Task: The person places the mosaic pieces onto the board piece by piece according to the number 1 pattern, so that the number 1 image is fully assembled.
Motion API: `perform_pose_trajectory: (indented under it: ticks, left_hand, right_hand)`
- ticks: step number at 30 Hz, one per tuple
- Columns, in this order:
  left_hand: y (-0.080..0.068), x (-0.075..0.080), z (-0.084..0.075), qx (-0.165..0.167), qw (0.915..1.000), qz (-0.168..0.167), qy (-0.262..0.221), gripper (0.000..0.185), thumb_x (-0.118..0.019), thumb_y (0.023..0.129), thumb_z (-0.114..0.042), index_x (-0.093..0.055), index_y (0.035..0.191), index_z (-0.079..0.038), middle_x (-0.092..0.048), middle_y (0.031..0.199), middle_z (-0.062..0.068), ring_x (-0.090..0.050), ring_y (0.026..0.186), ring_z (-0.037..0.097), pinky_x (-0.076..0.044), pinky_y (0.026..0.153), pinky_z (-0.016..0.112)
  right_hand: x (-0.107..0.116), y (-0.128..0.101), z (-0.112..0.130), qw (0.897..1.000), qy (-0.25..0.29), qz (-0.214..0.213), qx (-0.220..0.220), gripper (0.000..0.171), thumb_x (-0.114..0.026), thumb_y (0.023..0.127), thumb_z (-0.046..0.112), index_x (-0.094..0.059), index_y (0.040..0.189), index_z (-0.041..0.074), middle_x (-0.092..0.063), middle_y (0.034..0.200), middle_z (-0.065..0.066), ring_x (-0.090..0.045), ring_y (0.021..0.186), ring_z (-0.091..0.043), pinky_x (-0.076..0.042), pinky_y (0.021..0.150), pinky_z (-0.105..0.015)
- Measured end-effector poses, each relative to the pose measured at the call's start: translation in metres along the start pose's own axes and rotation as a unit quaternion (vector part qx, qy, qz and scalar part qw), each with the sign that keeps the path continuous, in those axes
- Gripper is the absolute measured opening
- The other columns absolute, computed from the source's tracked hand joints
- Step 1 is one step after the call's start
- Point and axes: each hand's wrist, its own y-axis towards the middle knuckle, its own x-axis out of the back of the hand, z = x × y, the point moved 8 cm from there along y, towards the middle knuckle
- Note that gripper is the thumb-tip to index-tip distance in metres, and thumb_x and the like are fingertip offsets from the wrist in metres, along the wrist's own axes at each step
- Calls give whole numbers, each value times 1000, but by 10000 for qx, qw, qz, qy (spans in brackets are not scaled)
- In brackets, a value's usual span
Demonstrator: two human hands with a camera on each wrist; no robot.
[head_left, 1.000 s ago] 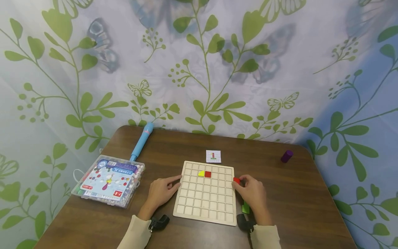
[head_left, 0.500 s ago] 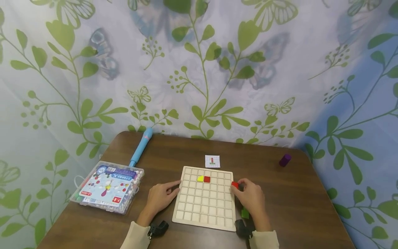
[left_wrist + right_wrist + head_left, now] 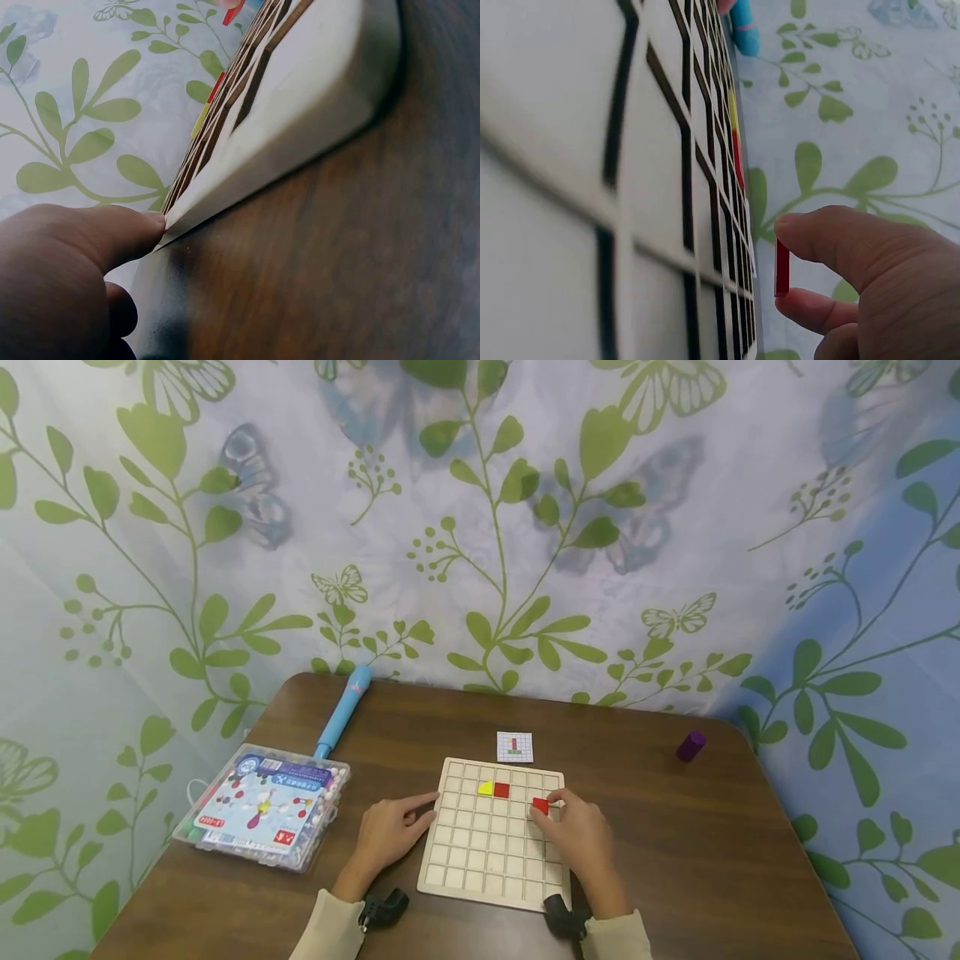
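Observation:
A pale wooden grid board (image 3: 480,881) lies on the table. In its upper rows a yellow piece with a slanted corner (image 3: 486,788) sits beside a red square tile (image 3: 501,790). My right hand (image 3: 581,839) pinches a second red square tile (image 3: 540,807) between thumb and finger, over the board's right part. The right wrist view shows this held tile (image 3: 782,268) edge-on, above the grid. My left hand (image 3: 384,837) touches the board's left edge with its fingertips; the left wrist view has a fingertip (image 3: 154,220) against the board's side.
A small printed card (image 3: 515,747) with a coloured grid pattern lies behind the board. To the left are a clear plastic case (image 3: 262,806) and a blue toy microphone (image 3: 343,710). A purple cylinder (image 3: 691,746) lies at the right rear, before a leafy curtain.
My right hand has carried the red tile leftward from beside the board to over its right columns. Green pieces seen earlier beside the board are now hidden. The left hand stays at the edge.

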Motion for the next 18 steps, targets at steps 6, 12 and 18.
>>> perform_pose_trajectory:
  ticks: [6,12,18]
  left_hand:
    - [2,-1,0,5,10000,70,47,33,-75,95,-34,-75,127,-28,-19,48,-25,-12,45,-1,-13,46,24]
    - [4,1,-1,-4,10000,12,73,33,-76,94,-33,-76,126,-27,-20,48,-24,-12,46,0,-14,47,25]
    - [2,1,-1,81,9999,61,78,33,-76,94,-32,-76,126,-27,-21,48,-24,-13,46,0,-14,47,25]
  right_hand:
    - [-11,-2,14,9997,214,96,-99,37,-78,86,41,-72,108,12,-40,51,5,-37,46,-12,-27,45,-29]
    - [-17,-1,26,9997,250,40,-71,35,-77,87,40,-72,107,12,-40,50,5,-37,47,-12,-28,46,-30]
    - [-28,1,36,9988,455,178,51,30,-76,87,36,-72,104,12,-39,51,7,-37,48,-11,-29,47,-30]
